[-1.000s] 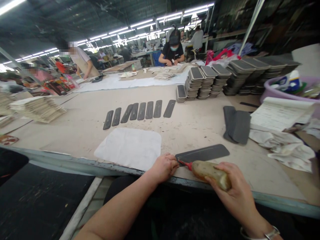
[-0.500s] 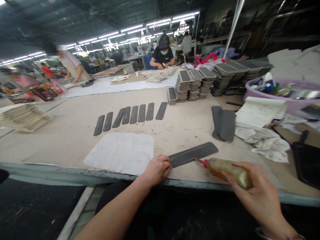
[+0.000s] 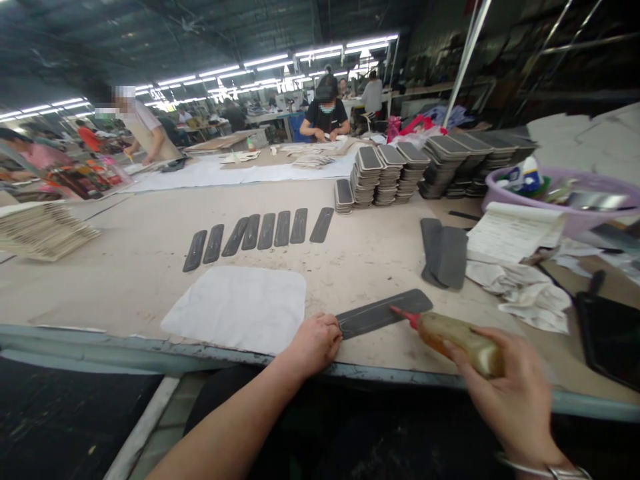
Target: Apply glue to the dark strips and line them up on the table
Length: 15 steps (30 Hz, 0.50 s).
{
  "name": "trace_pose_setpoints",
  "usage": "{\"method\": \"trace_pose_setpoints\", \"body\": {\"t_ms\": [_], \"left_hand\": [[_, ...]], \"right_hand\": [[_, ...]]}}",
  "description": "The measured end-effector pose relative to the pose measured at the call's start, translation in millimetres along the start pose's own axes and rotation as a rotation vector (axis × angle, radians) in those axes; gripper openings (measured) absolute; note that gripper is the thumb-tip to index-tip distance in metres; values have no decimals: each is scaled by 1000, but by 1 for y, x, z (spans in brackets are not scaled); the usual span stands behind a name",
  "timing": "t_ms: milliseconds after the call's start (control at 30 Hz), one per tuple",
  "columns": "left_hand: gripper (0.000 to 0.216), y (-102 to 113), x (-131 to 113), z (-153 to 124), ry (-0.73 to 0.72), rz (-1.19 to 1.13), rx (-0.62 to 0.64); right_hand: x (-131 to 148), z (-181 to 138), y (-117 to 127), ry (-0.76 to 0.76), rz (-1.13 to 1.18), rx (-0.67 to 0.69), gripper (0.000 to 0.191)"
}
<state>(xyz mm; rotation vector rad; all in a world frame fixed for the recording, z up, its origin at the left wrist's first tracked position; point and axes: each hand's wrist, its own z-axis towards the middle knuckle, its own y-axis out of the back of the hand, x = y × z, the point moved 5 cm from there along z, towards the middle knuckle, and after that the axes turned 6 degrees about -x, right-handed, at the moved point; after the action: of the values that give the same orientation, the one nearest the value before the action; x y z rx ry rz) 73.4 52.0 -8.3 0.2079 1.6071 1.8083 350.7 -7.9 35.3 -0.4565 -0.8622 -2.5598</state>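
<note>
A long dark grey strip (image 3: 383, 312) lies flat near the table's front edge. My left hand (image 3: 314, 343) is curled, fingers pressed on the strip's left end. My right hand (image 3: 505, 390) is closed round a yellowish squeeze bottle (image 3: 457, 335) with a red nozzle; the nozzle tip touches the strip near its right end. A white cloth (image 3: 239, 308) lies just left of my left hand.
A row of several dark strips (image 3: 260, 233) lies mid-table. Stacks of strips (image 3: 380, 175) stand behind, two loose dark pieces (image 3: 445, 253) and rags (image 3: 525, 290) to the right, a purple basin (image 3: 575, 207) far right. Other people work at the far tables.
The bottle's nozzle has travelled along the strip from its left end, by my left hand, to its right end. My left hand has stayed on the strip's left end.
</note>
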Motion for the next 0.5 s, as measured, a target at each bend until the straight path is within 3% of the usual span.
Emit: {"method": "trace_pose_setpoints", "body": {"t_ms": [100,200,500], "left_hand": [[21,0,0,2,12,14,15],[22,-1,-1,3,24,22,26],[21,0,-4,5,36,21,20]], "right_hand": [[19,-4,-15,46,188,104,31],[25,-8,-22,70,215,172,30],[-23,7,10,-54,-116,-27,33]]}}
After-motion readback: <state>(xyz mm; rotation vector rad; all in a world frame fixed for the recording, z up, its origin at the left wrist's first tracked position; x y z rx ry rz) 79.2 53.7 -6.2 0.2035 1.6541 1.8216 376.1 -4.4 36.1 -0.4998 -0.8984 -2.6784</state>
